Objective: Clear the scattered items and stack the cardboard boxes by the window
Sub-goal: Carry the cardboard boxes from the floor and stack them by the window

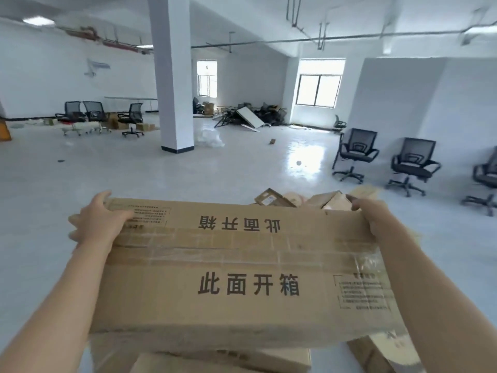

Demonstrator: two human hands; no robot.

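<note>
The held cardboard box (pixel 242 267) hides most of the boxes (pixel 223 360) beneath, which the bottom edge cuts off. Its fine print (pixel 363 292) is illegible.

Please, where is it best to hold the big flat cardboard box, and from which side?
By its two short ends, one hand from each side: the cardboard box is wide and flat, so a single middle grip would probably let it tip. The left hand and right hand hold it this way, curled over the far corners.

Cardboard box (pixel 242 265), taped, printed: gripped at far corners by my left hand (pixel 100 222) and right hand (pixel 372 215), above more boxes (pixel 223 359).
</note>
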